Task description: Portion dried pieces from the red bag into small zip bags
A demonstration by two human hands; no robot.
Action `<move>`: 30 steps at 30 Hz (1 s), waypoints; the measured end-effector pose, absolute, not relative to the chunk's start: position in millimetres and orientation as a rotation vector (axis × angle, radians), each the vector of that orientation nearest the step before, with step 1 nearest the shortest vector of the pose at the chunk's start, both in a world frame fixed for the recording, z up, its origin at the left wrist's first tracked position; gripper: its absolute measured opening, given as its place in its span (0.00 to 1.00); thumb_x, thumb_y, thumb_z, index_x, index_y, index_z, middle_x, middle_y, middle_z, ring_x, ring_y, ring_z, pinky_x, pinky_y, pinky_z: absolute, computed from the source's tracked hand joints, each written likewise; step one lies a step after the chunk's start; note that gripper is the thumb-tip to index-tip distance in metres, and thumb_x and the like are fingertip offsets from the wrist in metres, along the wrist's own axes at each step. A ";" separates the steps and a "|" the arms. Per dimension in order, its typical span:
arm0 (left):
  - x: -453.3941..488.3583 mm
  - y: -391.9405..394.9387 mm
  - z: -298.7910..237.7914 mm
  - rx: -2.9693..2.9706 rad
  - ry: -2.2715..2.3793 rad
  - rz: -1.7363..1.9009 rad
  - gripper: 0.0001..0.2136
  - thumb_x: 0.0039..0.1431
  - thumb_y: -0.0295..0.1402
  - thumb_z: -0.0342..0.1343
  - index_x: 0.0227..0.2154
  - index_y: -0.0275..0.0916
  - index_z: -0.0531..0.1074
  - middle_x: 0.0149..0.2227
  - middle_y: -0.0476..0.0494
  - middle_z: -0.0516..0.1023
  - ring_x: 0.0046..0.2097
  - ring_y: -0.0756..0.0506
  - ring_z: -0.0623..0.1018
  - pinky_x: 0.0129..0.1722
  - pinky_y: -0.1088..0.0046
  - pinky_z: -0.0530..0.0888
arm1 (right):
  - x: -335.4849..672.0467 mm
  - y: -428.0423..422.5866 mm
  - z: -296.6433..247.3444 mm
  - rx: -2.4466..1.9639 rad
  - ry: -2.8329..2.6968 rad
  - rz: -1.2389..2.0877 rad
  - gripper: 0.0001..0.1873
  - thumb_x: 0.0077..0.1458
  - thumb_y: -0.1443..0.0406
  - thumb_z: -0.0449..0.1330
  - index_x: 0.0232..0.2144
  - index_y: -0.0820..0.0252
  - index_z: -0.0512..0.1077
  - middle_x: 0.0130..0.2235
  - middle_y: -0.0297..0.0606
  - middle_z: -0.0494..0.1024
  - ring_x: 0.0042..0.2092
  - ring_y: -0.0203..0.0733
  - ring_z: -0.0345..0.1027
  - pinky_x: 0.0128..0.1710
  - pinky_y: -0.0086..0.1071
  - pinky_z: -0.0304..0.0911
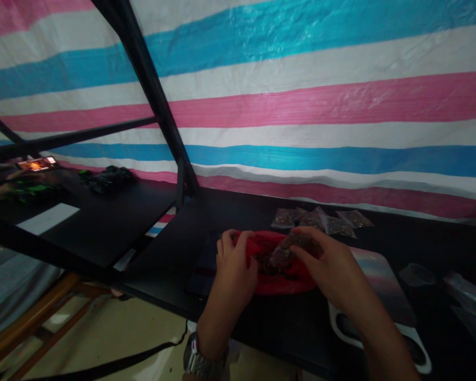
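Note:
A red plastic bag (pixel 289 286) lies open on the black table, with small dark loose pieces (pixel 266 264) inside it. My left hand (pixel 236 262) is closed on the bag's left rim, and a metal watch sits on that wrist. Over the bag's mouth, my right hand (pixel 329 259) pinches a small clear plastic bag (pixel 282 253) that has some contents in it; fingers partly cover it. Several filled small plastic bags (pixel 315 219) lie just behind the red bag. A kitchen scale (pixel 375 280) stands under my right forearm.
Right of the scale are a clear plastic cup (pixel 417 275) and some clear plastic bags (pixel 470 293). A black metal frame post (pixel 158 100) rises at the left before a striped plastic sheet (pixel 301 100). Farther left, a person's hand is near a lit phone (pixel 37 164).

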State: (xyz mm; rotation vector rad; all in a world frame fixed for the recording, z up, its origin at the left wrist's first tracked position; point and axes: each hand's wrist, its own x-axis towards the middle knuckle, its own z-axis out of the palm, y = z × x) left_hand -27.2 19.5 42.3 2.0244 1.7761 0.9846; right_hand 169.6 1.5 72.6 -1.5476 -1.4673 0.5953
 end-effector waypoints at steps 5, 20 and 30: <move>-32.0 22.1 50.7 1.883 1.533 1.278 0.24 0.52 0.11 0.50 0.45 0.40 0.78 0.48 0.39 0.76 0.51 0.41 0.78 0.57 0.57 0.76 | 160.5 -6.8 91.9 -1.528 -1.517 0.486 0.15 0.54 0.64 0.65 0.44 0.51 0.85 0.43 0.39 0.88 0.47 0.52 0.83 0.55 0.46 0.74; -36.5 20.6 55.3 1.754 1.085 1.435 0.25 0.48 0.11 0.47 0.41 0.43 0.78 0.44 0.46 0.78 0.49 0.45 0.78 0.51 0.68 0.74 | 146.8 -17.0 103.6 -1.504 -1.515 0.513 0.12 0.59 0.61 0.63 0.37 0.50 0.87 0.39 0.36 0.89 0.39 0.48 0.84 0.44 0.38 0.77; -38.5 9.0 65.5 2.001 1.278 1.249 0.25 0.53 0.14 0.53 0.48 0.46 0.77 0.55 0.41 0.73 0.60 0.39 0.73 0.63 0.56 0.70 | 150.3 -17.7 95.4 -1.464 -1.405 0.564 0.10 0.59 0.58 0.64 0.38 0.50 0.86 0.39 0.37 0.89 0.39 0.50 0.84 0.44 0.41 0.77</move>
